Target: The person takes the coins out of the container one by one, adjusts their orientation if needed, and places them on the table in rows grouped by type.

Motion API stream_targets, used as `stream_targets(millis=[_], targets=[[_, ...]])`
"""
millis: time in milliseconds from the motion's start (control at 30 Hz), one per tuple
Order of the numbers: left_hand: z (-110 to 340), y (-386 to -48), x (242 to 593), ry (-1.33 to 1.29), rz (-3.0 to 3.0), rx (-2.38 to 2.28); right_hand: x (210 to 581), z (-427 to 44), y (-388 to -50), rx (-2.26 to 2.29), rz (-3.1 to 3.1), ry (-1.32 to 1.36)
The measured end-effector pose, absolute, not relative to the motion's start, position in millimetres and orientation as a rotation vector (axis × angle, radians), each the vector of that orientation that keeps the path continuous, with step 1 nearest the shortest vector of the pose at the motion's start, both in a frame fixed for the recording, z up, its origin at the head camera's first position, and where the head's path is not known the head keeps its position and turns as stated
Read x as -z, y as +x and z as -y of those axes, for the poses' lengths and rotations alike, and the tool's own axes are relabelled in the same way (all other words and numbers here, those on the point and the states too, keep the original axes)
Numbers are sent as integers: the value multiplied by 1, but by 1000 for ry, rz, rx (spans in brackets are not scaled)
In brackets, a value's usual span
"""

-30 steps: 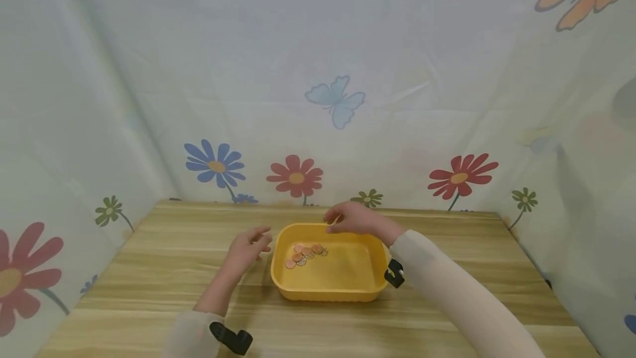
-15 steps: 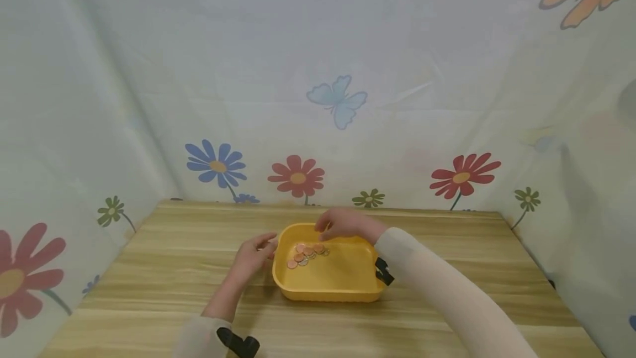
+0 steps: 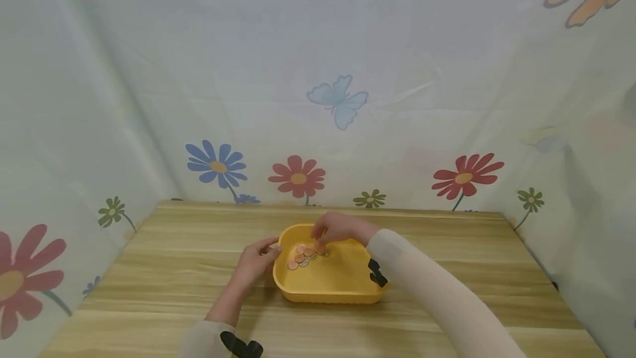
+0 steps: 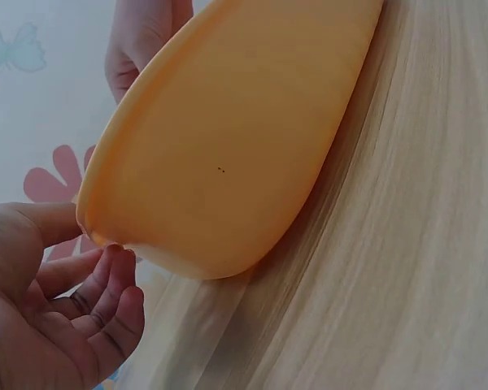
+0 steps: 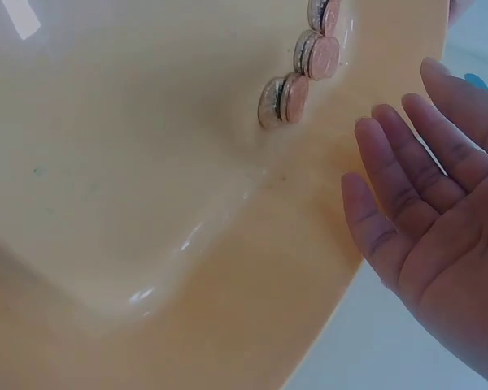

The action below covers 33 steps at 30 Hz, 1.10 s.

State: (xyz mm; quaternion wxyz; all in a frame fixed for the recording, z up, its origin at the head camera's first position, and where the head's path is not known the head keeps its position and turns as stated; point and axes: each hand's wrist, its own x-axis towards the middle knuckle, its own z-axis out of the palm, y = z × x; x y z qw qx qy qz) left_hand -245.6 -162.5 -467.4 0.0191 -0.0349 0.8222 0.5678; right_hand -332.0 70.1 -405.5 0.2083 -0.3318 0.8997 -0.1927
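A yellow tray (image 3: 330,296) holds several copper and silver coins (image 3: 300,258) on its left side. My left hand (image 3: 255,261) is at the tray's left wall; in the left wrist view the left hand (image 4: 65,309) has its thumb and fingers round the rim corner. Above the coins near the back wall is my right hand (image 3: 340,226), fingers pointing down. In the right wrist view the right hand (image 5: 439,187) has relaxed, spread fingers beside stacked coins (image 5: 315,57), with nothing visible held.
The tray stands on a wood-grain table (image 3: 199,236). Behind and beside the table hangs a pale cloth (image 3: 397,43) with flowers and butterflies. Both wrists wear black devices (image 3: 242,345) over pale sleeves (image 3: 437,286).
My left hand has come right and now touches the tray's left rim. The right hand has moved left and down, over the coins.
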Motion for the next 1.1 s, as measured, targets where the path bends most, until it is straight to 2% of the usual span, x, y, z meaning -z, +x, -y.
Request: stream_targets(millis=[1100], targets=[[153, -241, 477, -234, -2380, -2007, 442, -52, -329, 653, -2536, -835]])
